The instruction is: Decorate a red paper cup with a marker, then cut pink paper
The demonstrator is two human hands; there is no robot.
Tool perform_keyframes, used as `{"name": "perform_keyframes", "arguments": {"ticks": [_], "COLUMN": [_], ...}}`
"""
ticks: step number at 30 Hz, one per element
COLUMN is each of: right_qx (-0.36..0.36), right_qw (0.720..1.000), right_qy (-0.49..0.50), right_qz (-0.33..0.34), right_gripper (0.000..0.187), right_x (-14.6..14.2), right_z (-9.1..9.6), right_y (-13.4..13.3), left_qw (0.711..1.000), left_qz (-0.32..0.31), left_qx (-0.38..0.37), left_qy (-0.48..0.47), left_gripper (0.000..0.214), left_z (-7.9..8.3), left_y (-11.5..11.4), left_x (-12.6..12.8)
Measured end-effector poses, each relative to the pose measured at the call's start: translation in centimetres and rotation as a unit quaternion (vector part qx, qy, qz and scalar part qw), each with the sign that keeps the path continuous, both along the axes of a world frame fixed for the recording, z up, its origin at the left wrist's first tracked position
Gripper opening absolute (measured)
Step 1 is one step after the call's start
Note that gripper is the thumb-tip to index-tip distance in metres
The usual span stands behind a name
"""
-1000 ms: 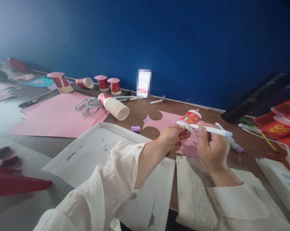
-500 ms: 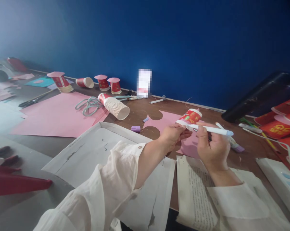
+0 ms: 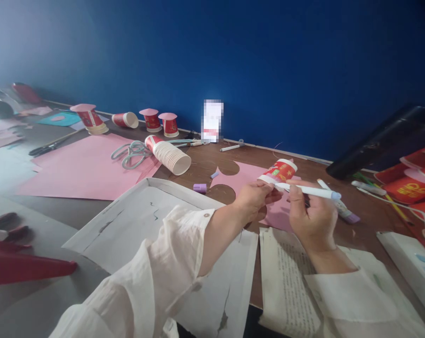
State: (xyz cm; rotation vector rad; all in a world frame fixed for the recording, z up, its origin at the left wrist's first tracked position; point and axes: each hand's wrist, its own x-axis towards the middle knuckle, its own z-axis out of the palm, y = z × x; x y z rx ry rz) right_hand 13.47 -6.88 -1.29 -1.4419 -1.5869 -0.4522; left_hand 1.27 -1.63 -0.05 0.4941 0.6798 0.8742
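My left hand (image 3: 255, 199) is closed on the near rim of a red paper cup (image 3: 280, 171), which lies tilted above a pink sheet with round cut-outs (image 3: 243, 174). Between the thumb and fingers of my right hand (image 3: 312, 213) is a white marker pen (image 3: 314, 190). Its tip points left and meets the cup's rim by my left fingertips; whether it touches the cup or something small held there I cannot make out. A purple cap (image 3: 200, 188) and a smaller pale purple cap (image 3: 214, 175) lie to the left of the cup.
A stack of paper cups (image 3: 170, 157) lies beside looped grey cord (image 3: 129, 155). Cups with pink paper discs (image 3: 150, 122) stand by the blue wall. A white box lid (image 3: 127, 225), printed pages (image 3: 289, 281), a white power strip (image 3: 411, 263) and a black tube (image 3: 381, 138) surround my arms.
The view has shifted very slightly. Both hands keep the same hold on the cup and the marker pen, with almost no visible movement.
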Motion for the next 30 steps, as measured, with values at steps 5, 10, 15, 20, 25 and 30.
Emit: {"name": "perform_keyframes", "arguments": {"ticks": [5, 10, 15, 20, 25, 30], "right_qx": [0.029, 0.018, 0.017, 0.018, 0.019, 0.013], "right_qw": [0.998, 0.999, 0.999, 0.999, 0.999, 0.999], "right_qy": [0.028, 0.023, 0.005, -0.007, -0.013, -0.011], "right_qz": [-0.053, -0.045, -0.032, -0.042, -0.04, -0.043], "right_gripper": [0.03, 0.031, 0.03, 0.029, 0.029, 0.029], "right_x": [0.54, 0.29, -0.03, 0.2, 0.27, 0.15], "right_z": [-0.24, 0.09, 0.26, 0.15, 0.23, 0.37], "right_y": [-0.01, -0.16, -0.1, 0.09, 0.05, -0.05], "left_qw": [1.0, 1.0, 1.0, 1.0, 1.0, 1.0], "left_qz": [-0.014, -0.011, -0.013, -0.017, -0.017, -0.016], "left_qx": [-0.004, -0.008, -0.005, -0.002, -0.004, -0.001], "left_qy": [0.005, -0.004, -0.008, 0.003, 0.004, 0.003], "left_gripper": [0.021, 0.019, 0.019, 0.02, 0.019, 0.02], "left_z": [0.0, 0.14, 0.18, 0.04, 0.04, -0.11], "left_y": [0.07, 0.01, -0.04, 0.07, 0.12, 0.1], "left_x": [0.06, -0.03, -0.09, -0.01, 0.01, 0.01]}}
